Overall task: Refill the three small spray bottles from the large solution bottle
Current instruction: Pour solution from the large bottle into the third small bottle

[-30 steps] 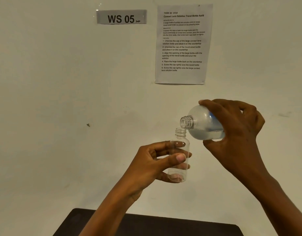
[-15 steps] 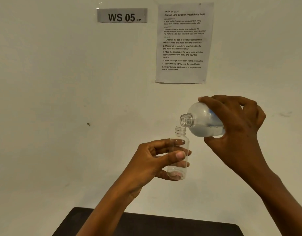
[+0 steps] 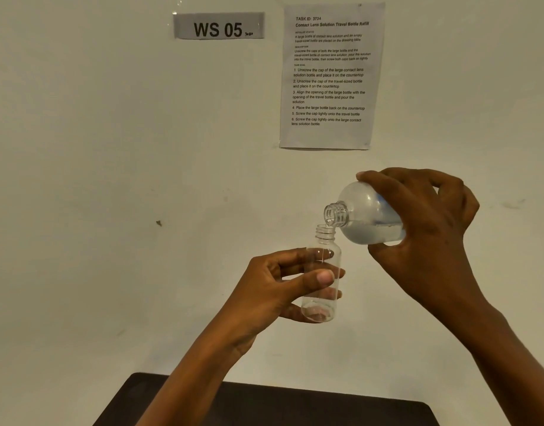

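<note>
Small bottle point(image 3: 325, 236) upright in left grip point(image 3: 273, 290).

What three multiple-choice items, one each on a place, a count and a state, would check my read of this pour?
1. Where is the large bottle's mouth?
A) beside the small bottle's base
B) just above its neck
C) inside a cap

2. How many small bottles show?
A) one
B) two
C) three

3. The small bottle is:
A) capped
B) full
C) uncapped, nearly empty

Answers:
1 B: the tilted mouth sits right over the neck.
2 A: only the one held in the left hand shows.
3 C: its threads are bare and its body looks clear almost to the base.
</note>
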A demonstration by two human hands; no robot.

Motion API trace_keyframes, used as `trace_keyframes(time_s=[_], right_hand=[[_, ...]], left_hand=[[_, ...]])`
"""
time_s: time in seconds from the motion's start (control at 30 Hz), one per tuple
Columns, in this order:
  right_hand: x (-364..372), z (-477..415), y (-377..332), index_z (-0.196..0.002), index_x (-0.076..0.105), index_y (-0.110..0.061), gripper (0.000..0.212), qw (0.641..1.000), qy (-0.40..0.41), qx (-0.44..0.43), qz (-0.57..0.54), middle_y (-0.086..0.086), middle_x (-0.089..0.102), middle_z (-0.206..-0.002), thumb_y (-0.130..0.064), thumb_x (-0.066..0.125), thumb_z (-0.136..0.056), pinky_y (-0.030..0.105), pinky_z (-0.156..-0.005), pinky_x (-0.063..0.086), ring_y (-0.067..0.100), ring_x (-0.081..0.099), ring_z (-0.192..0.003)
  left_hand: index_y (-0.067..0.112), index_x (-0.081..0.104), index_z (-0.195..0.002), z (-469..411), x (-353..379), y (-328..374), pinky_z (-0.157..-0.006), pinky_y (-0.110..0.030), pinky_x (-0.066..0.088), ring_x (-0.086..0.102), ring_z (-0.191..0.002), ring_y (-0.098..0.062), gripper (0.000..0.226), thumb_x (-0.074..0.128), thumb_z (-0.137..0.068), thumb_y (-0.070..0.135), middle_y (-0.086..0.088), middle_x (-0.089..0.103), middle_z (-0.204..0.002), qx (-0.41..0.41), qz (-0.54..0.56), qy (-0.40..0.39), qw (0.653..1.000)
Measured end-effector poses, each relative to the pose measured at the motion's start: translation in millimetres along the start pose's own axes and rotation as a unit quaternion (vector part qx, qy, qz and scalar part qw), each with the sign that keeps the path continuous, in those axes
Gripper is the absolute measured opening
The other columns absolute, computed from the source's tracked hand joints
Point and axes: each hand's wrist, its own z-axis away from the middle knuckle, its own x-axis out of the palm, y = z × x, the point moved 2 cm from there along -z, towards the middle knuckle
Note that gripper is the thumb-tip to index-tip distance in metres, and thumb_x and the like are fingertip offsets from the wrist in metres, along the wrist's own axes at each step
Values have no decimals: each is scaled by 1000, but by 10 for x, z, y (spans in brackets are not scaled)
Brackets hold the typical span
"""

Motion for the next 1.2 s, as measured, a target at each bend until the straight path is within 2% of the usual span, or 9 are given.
trace_keyframes(time_s=[0.3,0.5,0.7,1.13,1.2], right_hand=[[-24,-1,-12,-123,49,-25,72,1000,-2,8,6,4,55,-120,-5,77,-60,25,-88,14,27,31,-114],[-34,-8,-15,-124,50,-25,62,1000,-3,18,8,3,56,-120,-17,63,-63,12,-95,3,26,31,-114],[-45,-13,-30,-123,53,-20,60,1000,-6,23,6,6,57,-119,-19,62,-64,8,-95,0,25,30,-114],[-26,-22,-22,-123,52,-22,61,1000,-1,18,14,4,56,-119,-17,62,-63,11,-95,3,27,32,-114],[-26,-26,-20,-124,51,-23,62,1000,-2,14,14,4,56,-119,-15,64,-64,17,-93,9,27,32,-114]], left_hand=[[29,62,-105,1,8,11,-63,-26,58,73,-85,-18,40,65,-65,32,6,74,-98,2,-3,-1,1000],[31,62,-103,-1,12,2,-62,-26,58,73,-85,-17,40,65,-63,34,8,75,-94,1,1,-2,1000],[31,62,-103,-5,14,2,-62,-25,57,73,-84,-16,40,65,-62,35,10,75,-93,5,-2,-3,1000],[31,62,-103,-23,12,3,-62,-25,58,73,-84,-16,41,65,-62,35,10,74,-93,5,-5,-2,1000],[31,62,-102,-26,12,0,-62,-26,58,73,-84,-16,41,65,-62,35,10,75,-93,6,-5,-2,1000]])
